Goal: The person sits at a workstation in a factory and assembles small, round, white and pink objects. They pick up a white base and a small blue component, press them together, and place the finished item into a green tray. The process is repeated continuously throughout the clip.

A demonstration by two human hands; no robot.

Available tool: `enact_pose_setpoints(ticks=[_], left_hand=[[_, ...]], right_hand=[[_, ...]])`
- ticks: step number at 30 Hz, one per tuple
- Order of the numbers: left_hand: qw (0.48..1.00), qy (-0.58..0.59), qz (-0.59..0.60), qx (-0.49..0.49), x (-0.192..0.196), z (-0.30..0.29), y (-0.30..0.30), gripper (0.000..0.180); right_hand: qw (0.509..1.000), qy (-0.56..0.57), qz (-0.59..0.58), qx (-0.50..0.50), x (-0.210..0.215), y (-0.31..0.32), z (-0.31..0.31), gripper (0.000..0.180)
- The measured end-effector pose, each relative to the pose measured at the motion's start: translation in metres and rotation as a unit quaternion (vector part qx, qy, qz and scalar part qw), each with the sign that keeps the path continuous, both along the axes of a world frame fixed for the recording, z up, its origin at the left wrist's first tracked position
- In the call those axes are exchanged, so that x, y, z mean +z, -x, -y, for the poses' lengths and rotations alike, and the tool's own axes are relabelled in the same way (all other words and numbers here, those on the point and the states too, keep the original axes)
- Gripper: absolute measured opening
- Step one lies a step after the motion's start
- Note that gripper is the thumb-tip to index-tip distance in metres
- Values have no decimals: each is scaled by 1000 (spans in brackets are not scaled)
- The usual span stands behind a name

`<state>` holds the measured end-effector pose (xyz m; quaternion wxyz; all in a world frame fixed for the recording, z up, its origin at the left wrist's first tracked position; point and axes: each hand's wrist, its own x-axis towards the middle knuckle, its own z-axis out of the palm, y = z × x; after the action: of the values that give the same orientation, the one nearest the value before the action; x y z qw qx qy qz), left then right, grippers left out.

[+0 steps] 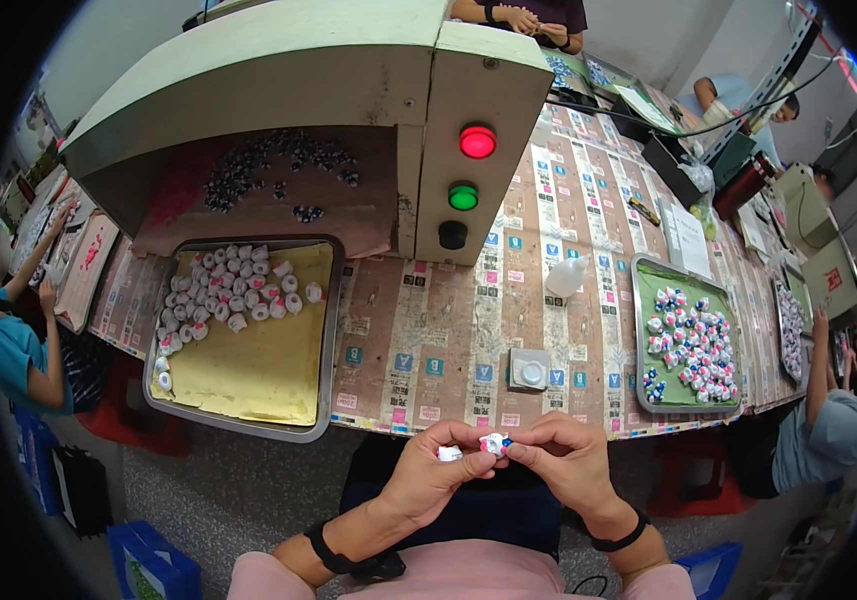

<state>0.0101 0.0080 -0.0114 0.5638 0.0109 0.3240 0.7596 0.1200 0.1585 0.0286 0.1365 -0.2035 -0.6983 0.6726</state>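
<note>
In front of my body, my left hand [433, 475] and my right hand [566, 462] meet with fingertips pinched on a small white figurine piece [494, 444] with pink and blue parts. My fingers partly cover it. A second small white piece [449, 454] rests in the curled fingers of my left hand. Just beyond my hands, a grey square block [529, 370] with a round white top sits near the table edge. To the left, a yellow-lined metal tray [248, 385] bears many white round pieces. On the right, a green-lined tray [651, 262] has white, pink and blue figurines.
A cream machine [248, 70] with red and green lights stands at the back left, small dark-blue parts [278, 165] inside its opening. A white squeeze bottle [565, 276] and a cutter knife [644, 211] lie farther back on the paper-covered table [418, 340]. People work around.
</note>
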Motion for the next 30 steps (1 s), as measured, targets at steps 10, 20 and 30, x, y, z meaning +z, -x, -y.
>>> enact_pose_setpoints(ticks=[10, 20, 30], left_hand=[[998, 40, -38, -42, 12, -12, -2, 29], [998, 30, 52, -18, 20, -5, 7, 27], [998, 43, 33, -29, 23, -5, 7, 20]], right_hand=[[997, -72, -16, 30, 14, -10, -16, 13], [870, -274, 110, -396, -11, -126, -163, 13], [771, -548, 149, -288, -20, -109, -166, 15]])
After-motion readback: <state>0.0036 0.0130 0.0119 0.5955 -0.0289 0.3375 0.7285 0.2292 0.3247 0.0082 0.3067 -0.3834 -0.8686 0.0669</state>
